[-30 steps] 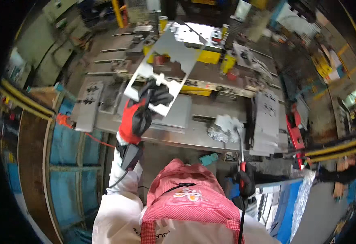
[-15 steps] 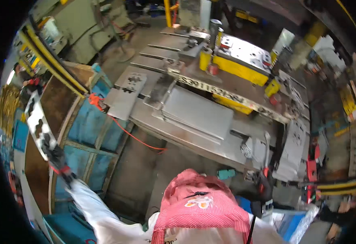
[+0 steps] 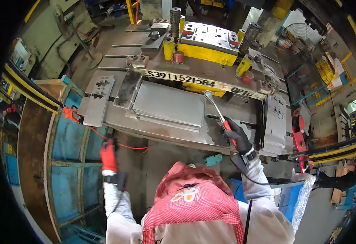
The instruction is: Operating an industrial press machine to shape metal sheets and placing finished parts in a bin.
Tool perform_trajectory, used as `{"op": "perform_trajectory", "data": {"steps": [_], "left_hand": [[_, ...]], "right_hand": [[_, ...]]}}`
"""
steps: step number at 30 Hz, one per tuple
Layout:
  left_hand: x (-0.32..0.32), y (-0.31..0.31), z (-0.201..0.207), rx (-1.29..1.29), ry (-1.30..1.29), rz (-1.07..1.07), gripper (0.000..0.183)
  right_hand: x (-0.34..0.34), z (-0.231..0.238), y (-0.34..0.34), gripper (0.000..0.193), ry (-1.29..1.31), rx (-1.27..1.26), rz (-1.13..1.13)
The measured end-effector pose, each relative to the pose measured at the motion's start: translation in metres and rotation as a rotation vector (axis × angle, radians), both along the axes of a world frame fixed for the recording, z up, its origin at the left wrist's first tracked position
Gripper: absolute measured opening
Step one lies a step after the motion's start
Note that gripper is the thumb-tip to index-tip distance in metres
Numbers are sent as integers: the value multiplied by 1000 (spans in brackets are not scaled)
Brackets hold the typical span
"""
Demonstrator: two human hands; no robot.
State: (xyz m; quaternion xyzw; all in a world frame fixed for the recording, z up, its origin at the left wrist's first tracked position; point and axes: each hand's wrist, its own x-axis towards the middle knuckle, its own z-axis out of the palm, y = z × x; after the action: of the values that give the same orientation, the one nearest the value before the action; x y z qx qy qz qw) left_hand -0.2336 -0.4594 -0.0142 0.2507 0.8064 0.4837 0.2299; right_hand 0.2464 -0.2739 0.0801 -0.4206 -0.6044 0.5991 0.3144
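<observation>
My right hand [image 3: 239,139], in a black glove, is closed around the red handle of a tool [image 3: 215,106] with a long metal shaft and a round, flat head. The head hovers near the right end of a stack of flat grey metal sheets [image 3: 167,103] on the press table [image 3: 121,122]. My left hand [image 3: 109,157], in a red and black glove, is off the table's front edge at left, near an orange cord. Its fingers are dark and smeared, and no plate shows in it.
Behind the sheets stands a die with a yellow base [image 3: 206,55] and upright posts. Plates with cut-outs lie at the table's left [image 3: 99,101] and right [image 3: 274,126]. An orange clamp-like thing [image 3: 71,114] joins the cord. Blue framed panels [image 3: 68,140] stand at left.
My left hand has come in from the far left; the holed plate it held is out of it. My right hand has lifted the red-handled tool forward and left, toward the sheets. The view has shifted.
</observation>
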Motion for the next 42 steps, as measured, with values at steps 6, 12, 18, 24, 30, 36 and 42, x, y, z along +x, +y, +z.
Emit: {"op": "perform_trajectory", "data": {"steps": [6,12,18,24,30,36,42], "left_hand": [[158,37,2,110,-773,-526,35],[235,75,63,595,-1293,-619,46],[225,82,71,-303,590,-1050,45],[202,59,75,195,-367,-700,31],[191,183,137,758,646,-1278,32],[200,309,149,940,460,-1284,37],[188,369,106,610,-520,-1056,34]], "right_hand": [[4,11,-11,64,-86,-9,24],[18,58,-82,67,-46,-363,52],[41,38,-100,66,69,-515,192],[58,57,-104,71,53,-533,466],[57,51,-105,75,337,-439,166],[28,78,-41,67,383,-201,19],[11,74,-3,60,357,-138,-3]]}}
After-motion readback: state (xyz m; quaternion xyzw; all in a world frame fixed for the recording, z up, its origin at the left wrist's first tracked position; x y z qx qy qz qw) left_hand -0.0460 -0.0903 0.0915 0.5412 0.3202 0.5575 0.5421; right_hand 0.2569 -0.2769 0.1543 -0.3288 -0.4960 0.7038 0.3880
